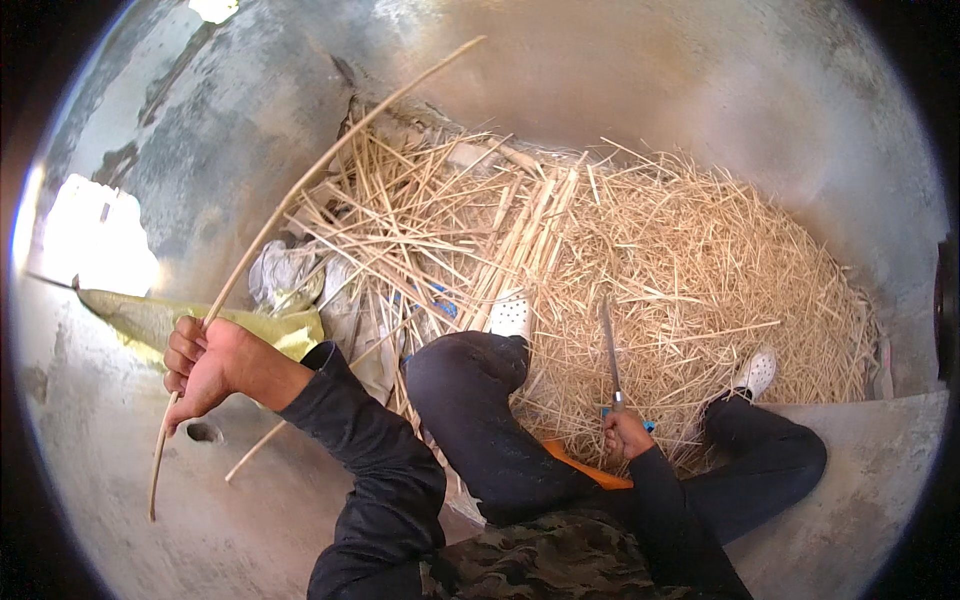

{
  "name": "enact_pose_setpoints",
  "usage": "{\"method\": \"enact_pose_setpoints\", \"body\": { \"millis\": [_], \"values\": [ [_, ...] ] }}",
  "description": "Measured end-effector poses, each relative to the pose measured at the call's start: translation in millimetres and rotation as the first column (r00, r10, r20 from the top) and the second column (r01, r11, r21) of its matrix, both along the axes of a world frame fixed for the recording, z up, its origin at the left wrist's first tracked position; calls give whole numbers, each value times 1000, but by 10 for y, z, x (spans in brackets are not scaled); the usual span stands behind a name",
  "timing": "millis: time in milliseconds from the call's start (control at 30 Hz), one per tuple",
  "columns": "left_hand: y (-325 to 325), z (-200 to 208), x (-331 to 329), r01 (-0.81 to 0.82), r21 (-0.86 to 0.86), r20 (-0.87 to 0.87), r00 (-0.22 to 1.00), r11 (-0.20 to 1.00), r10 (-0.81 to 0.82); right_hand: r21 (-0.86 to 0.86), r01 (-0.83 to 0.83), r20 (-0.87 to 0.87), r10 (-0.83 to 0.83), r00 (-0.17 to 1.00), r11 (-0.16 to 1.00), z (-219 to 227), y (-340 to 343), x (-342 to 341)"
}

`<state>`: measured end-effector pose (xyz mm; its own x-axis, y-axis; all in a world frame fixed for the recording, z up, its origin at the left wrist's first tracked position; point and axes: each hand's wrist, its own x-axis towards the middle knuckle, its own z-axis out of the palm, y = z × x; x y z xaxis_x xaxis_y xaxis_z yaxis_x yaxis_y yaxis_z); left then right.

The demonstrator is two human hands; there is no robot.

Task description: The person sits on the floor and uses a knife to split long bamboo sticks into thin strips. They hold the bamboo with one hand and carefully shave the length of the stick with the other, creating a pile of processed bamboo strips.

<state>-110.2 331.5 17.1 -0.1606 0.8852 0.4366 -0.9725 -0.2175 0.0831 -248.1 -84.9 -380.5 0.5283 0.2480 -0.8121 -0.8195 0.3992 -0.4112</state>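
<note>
Left hand [205,365] | long stick [271,226] | in fist, protruding both sides

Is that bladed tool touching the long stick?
Apart. The head view shows a wide gap between the bladed tool in the right hand and the long stick in the left hand.

1 slanted tan stick [300,190], 1 blade [611,350]

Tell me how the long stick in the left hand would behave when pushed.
The stick is probably light, being slender and held in the left hand alone. It looks fairly stiff, perhaps springy: its upper length shows only a gentle bow.
</note>
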Motion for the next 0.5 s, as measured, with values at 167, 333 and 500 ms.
{"method": "enact_pose_setpoints", "body": {
  "millis": [167,333,500],
  "values": [
    [387,134,-52,-277,-204,23,957,939,288,1,69,-31,-69,997,998,-18,-147,-98],
    [1317,-868,1028,-565,-111,-506,740,818,442,11,20,-24,-19,1000,1000,-12,-137,-176],
    [1190,-3657,1037,-201,337,-933,59,920,355,-63,-134,84,139,987,989,350,194,-156]
  ]
}}
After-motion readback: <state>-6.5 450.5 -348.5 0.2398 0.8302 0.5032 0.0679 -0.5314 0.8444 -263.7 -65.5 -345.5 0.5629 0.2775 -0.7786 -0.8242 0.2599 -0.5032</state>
